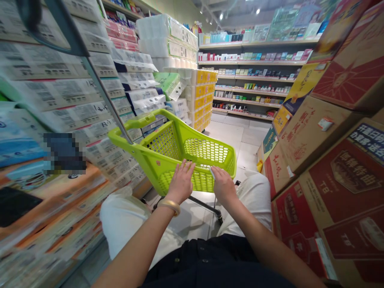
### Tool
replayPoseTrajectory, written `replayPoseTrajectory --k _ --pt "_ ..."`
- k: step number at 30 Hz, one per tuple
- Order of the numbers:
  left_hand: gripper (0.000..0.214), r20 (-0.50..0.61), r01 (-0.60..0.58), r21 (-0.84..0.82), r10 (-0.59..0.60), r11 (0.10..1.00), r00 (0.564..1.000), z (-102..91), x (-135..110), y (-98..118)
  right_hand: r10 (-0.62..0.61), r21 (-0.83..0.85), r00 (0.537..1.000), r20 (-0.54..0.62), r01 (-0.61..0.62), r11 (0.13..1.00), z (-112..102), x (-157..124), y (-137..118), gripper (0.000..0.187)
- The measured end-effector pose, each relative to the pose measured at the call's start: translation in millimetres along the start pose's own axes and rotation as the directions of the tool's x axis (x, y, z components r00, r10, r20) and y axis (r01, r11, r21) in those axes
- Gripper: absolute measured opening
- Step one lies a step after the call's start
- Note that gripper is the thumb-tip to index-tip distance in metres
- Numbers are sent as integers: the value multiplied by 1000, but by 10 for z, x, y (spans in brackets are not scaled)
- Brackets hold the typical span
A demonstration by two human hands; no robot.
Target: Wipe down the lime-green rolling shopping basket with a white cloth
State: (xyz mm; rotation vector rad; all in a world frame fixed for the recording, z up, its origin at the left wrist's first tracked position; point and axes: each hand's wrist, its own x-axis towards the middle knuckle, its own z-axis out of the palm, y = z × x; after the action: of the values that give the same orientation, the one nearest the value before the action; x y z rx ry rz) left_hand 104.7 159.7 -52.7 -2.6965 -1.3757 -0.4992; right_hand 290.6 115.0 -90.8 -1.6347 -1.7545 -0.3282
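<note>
Pressing the left hand (181,182), fingers spread apart, against the near wall of the green basket (163,146) standing on the aisle floor (229,136) beside cardboard boxes (318,132), right hand (222,185) touching its rim, grip unclear.

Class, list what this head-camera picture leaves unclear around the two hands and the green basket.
Head view, floor of the green basket: partly hidden behind its near wall.
Head view, white thing at the right hand: mostly covered by the hand, too small to identify.
Head view, palm of the left hand: turned away from the camera.
Head view, pack labels on the left: blurred, unreadable.
Head view, patch on the left: pixelated.
</note>
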Motion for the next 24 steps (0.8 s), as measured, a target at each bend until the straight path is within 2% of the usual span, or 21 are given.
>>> replayPoseTrajectory --k 7,9,12,16,18,20,24 --pt "74 6 16 11 -17 1000 1000 -25 -74 -33 -112 77 990 80 106 991 179 260 -484 48" --pt "75 13 25 17 -25 1000 1000 -45 -93 -40 -135 85 989 67 129 988 176 241 -465 49" --pt "75 25 23 17 -23 1000 999 -60 -108 -34 -148 78 988 34 145 986 93 98 -242 52" --pt "74 24 30 4 -30 1000 999 -54 -113 -11 -81 35 996 -21 82 996 -71 -145 131 56" --pt "75 21 41 2 -41 999 999 -49 -115 2 -47 13 998 -43 47 999 -103 -197 196 55" --pt "75 22 57 -1 -57 998 998 -52 -120 15 -29 4 998 -51 29 1000 -76 -173 135 54" --pt "76 35 75 -13 -75 997 997 -83 -144 33 -91 45 996 -8 91 995 82 32 -238 49"
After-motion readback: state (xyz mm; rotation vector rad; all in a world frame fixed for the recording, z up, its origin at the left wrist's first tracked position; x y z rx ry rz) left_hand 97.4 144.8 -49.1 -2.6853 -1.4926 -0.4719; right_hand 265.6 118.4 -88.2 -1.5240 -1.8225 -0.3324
